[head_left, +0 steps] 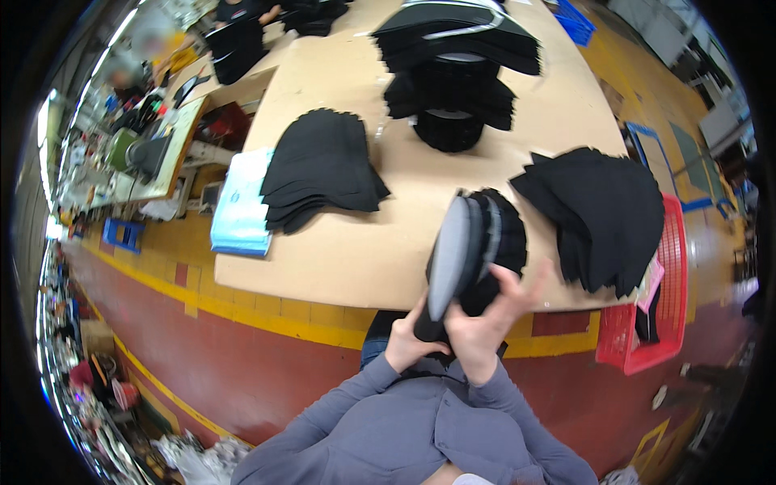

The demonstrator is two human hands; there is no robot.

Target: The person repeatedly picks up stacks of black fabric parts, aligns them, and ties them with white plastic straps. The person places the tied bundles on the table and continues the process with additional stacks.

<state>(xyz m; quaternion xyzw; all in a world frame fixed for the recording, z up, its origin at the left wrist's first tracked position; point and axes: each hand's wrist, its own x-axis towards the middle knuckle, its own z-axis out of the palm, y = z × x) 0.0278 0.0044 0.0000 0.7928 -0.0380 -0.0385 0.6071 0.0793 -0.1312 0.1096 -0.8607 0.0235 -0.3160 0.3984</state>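
Observation:
Close to the table's near edge, a bundle of curved black fabric pieces point(505, 234) stands on edge, with a grey oval face point(450, 250) turned to the left. My left hand point(411, 343) is closed round the lower end of the grey-faced piece, thumb below it. To its right, my right hand point(485, 323) has its fingers stretched apart beside the bundle, slightly smeared by motion. Its thumb side is against or very near the pieces; contact is unclear. Fanned black fabric panels lie in a left stack point(319, 166) and a right stack point(606, 214).
Beyond the bundle, more black pieces point(457, 40) are piled on the tan table point(331, 267). A light-blue packet point(241, 206) lies under the left stack's edge. A red basket point(630, 352) is beside the right corner. Sewing workplaces and blurred people are at far left.

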